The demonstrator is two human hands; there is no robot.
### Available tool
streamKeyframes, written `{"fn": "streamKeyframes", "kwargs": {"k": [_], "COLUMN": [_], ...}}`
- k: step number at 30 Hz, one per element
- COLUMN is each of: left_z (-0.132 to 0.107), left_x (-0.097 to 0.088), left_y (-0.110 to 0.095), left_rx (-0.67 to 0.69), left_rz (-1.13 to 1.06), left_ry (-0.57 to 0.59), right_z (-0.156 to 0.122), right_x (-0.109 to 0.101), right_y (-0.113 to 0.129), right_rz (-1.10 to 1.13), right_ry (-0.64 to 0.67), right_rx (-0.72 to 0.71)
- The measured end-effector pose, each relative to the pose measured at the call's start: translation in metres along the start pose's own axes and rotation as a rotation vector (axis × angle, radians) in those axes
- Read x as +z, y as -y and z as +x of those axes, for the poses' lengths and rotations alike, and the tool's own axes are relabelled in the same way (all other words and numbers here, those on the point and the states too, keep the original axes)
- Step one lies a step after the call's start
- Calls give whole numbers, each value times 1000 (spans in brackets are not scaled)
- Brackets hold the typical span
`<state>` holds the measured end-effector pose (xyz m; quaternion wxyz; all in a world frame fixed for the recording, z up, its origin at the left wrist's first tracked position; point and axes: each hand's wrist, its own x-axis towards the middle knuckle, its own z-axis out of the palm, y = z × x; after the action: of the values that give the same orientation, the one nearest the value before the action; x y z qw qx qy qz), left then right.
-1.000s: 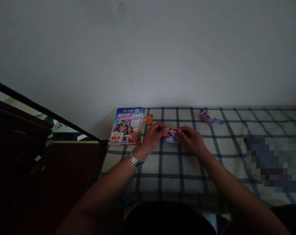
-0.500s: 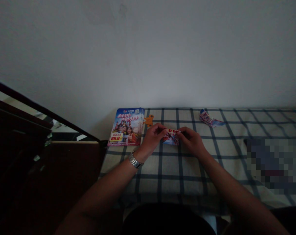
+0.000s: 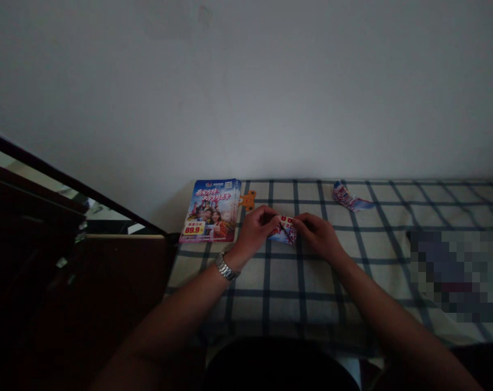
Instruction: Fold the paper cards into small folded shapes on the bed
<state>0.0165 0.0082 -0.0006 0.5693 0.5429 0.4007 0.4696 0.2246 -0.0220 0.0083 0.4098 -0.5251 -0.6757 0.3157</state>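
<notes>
- The left hand [image 3: 254,231] pinches the left side of a small, printed red, white and blue paper piece [image 3: 282,233] between thumb and fingers, its grip narrow.
- The right hand [image 3: 317,233] pinches the right side of the same piece, its fingertips near the left hand's.
- The paper piece is between both hands, over the far half of a cream cloth with dark blue checks [image 3: 282,304].
- A silver metal-link watch [image 3: 226,267] circles the left wrist.
- A stack of glossy blue and pink leaflets [image 3: 209,212], marked 89.9, lies at the cloth's far left corner.
- An orange, bear-shaped flat piece [image 3: 248,201] shows just beside the stack's right edge.
- A crumpled paper strip [image 3: 352,202] in red, white and blue lies near the far edge, right of the hands.
- Toward the right, a dark object [image 3: 454,277] is pixelated beyond recognition.
</notes>
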Motion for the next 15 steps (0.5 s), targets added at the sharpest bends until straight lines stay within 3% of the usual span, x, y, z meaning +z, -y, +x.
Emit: {"fn": "streamKeyframes", "kwargs": {"k": [8, 15], "left_z": [-1, 2], "left_x": [0, -1], "left_y": [-4, 3], "left_rx": [109, 88], "left_rz": [144, 107], "left_ry": [-31, 71], "right_z": [-1, -2], "right_x": [1, 0], "right_y": [-1, -2], "right_rz": [-83, -78], "right_ry": [-19, -43], "right_rx": [-31, 9]}}
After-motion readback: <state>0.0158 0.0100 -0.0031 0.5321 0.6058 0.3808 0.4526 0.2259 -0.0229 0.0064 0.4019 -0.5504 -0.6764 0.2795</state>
